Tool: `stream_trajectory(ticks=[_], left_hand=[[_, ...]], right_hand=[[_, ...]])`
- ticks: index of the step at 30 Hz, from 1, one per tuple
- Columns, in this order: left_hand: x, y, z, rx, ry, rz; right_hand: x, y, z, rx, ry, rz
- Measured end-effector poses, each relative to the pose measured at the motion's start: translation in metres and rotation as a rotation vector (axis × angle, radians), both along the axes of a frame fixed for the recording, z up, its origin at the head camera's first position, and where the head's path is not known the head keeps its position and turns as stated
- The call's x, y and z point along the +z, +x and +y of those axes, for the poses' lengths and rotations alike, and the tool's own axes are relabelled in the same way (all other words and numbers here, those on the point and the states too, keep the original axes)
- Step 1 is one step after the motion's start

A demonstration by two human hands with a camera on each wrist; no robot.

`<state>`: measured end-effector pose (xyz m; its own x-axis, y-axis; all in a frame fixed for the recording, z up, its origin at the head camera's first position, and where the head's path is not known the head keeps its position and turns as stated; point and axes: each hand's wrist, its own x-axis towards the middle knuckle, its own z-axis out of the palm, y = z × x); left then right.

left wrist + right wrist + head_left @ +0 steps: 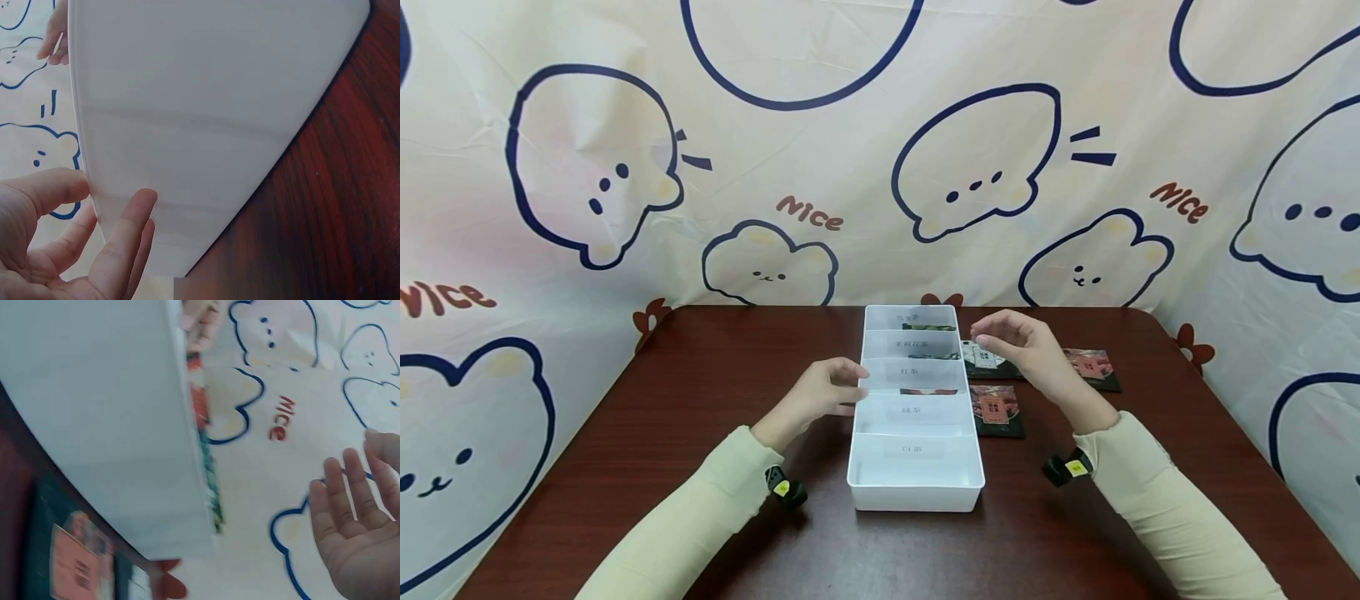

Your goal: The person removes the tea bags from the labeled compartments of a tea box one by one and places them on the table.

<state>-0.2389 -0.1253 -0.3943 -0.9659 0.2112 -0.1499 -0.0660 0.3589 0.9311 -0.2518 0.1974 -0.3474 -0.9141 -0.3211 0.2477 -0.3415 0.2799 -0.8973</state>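
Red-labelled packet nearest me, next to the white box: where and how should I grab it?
Probably pinch the packet by its right edge, near the closer corner, coming in from the right with your right hand. It lies flat on the table, its right edge clear, while the white box crowds its left side and a white-labelled packet lies just beyond.

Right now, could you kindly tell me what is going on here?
A person's left hand touches the left edge of a white divided box, while their right hand, holding nothing, hovers off its right side. Packets show in the three farthest compartments, and at least three more packets lie on the table to the right.
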Motion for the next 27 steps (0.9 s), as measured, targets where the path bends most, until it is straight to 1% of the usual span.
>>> stream_trajectory(ticks=[3,6,11,16,20,27], left_hand=[[0.0,0.0,0.0,0.006,0.003,-0.005],[-0.001,0.0,0.0,0.007,0.001,-0.01],[-0.002,-0.001,0.0,0.004,-0.004,-0.011],[-0.002,-0.002,0.0,0.006,-0.005,-0.007],[-0.003,-0.001,0.0,0.004,0.0,-0.008],[-0.003,-0.002,0.0,0.009,-0.007,-0.004]], right_hand=[[-0.011,-0.001,-0.009,0.03,-0.024,-0.017],[-0.021,-0.002,-0.017,0.08,-0.027,-0.049],[-0.032,-0.003,-0.027,0.146,0.035,-0.097],[-0.038,-0.006,-0.032,0.187,0.101,-0.114],[-0.041,-0.009,-0.033,0.217,0.145,-0.106],[-0.04,-0.012,-0.036,0.269,0.288,-0.081]])
